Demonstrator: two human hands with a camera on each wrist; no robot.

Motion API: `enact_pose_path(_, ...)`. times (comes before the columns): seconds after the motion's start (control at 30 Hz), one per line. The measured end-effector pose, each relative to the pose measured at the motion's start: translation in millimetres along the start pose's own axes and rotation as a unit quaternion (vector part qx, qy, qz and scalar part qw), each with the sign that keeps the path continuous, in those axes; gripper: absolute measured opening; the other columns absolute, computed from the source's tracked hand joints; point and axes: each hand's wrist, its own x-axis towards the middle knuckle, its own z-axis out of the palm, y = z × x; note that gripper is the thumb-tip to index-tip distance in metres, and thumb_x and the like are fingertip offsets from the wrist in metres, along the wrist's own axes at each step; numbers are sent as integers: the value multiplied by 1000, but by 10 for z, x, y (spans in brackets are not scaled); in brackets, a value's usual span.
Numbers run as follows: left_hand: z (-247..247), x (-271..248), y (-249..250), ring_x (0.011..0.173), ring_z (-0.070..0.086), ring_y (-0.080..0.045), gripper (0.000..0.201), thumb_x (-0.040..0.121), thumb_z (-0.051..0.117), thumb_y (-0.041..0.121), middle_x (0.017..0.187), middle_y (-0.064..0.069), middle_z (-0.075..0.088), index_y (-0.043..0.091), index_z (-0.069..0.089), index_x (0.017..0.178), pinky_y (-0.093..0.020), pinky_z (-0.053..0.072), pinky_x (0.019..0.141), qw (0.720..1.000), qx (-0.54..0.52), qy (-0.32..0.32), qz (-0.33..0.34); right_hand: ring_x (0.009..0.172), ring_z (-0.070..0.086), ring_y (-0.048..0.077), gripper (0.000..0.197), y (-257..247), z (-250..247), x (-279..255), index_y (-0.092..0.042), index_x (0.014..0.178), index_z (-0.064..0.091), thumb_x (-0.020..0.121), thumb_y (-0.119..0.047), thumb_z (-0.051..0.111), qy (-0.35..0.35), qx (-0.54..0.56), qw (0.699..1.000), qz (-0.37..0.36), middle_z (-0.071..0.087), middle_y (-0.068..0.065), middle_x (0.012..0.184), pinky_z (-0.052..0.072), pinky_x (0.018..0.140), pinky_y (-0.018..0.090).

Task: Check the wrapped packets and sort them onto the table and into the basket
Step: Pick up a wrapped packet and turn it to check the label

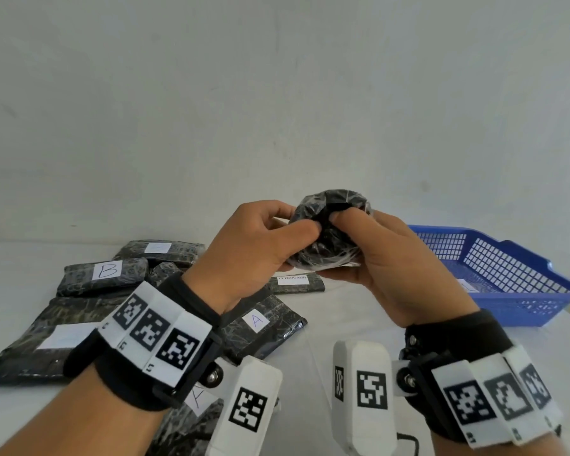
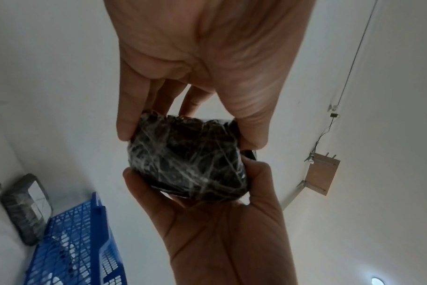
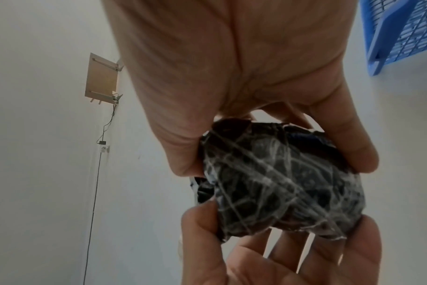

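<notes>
Holding 1 black wrapped packet (image 1: 329, 232) up between your left hand (image 1: 254, 248) and right hand (image 1: 395, 258), you are mid-check in the head view: both thumbs press into its top and your fingers curl round its sides and underside, so it hangs above the table (image 1: 359, 324), clear of it. To your left lie at least 6 more packets (image 1: 102, 274) in a loose pile, some overlapping, with labels reading B, A and IN PROGRESS (others blank or too faint to read). The blue basket (image 1: 520, 301) stands to your right; something pale lies on its floor, but you cannot tell whether that is a packet. Judging from this, most of the sorting is ahead of you.

From the left wrist, your fingers (image 2: 127, 123) and thumb pinch the packet's upper corners while the other hand cradles it from below. Clear film is wound tightly across it. 1 grey packet (image 2: 24, 208) lies just beside the basket's rim.

From the right wrist, the same 2-handed hold shows, thumb and fingers clamped on opposite sides. No label is visible on these faces, so its destination stays undecided.
</notes>
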Motion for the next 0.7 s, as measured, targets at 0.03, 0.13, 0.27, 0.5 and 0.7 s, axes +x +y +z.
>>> enact_pose_path(0.03, 14, -4, 1, 92, 78, -23, 45, 74, 69, 42, 98, -10, 79, 11, 73, 106, -50, 61, 91, 1000, 2, 1, -5, 107, 76, 27, 35, 9, -6, 2, -9, 114, 76, 93, -35, 66, 0, 4, 1000, 4, 80, 10, 108, 59, 100, 53)
enact_pose_path(0.13, 5, -5, 24, 91, 78, -19, 47, 73, 68, 45, 97, -7, 80, 11, 73, 105, -49, 61, 93, 1000, 1, -3, -20, 112, 74, 28, 47, 27, -59, -7, -9, 117, 74, 82, -40, 70, -31, 15, 999, 13, 79, 11, 112, 58, 102, 49)
enact_pose_path(0.27, -87, -12, 52, 101, 76, -17, 69, 61, 75, 56, 109, -6, 78, 11, 70, 114, -44, 57, 98, 998, -12, -51, -34, 115, 73, 30, 29, 25, -73, -9, -8, 115, 75, 95, -27, 69, -34, -7, 999, -17, 79, 13, 111, 60, 98, 46)
enact_pose_path(0.5, -86, 16, 19, 99, 77, -21, 47, 74, 72, 37, 106, -11, 78, 10, 72, 113, -49, 60, 96, 1000, 4, -18, -18, 114, 74, 25, 40, 38, -98, -17, -14, 118, 74, 82, -28, 67, -68, -18, 997, -20, 78, 11, 115, 58, 102, 46)
enact_pose_path(0.7, -85, 17, 2, 97, 77, -20, 60, 67, 78, 45, 107, -10, 78, 10, 71, 115, -47, 60, 95, 999, 4, -40, -30, 117, 72, 32, 40, 32, -114, -24, -14, 116, 76, 81, -31, 67, -67, 11, 998, 3, 77, 14, 118, 58, 103, 49)
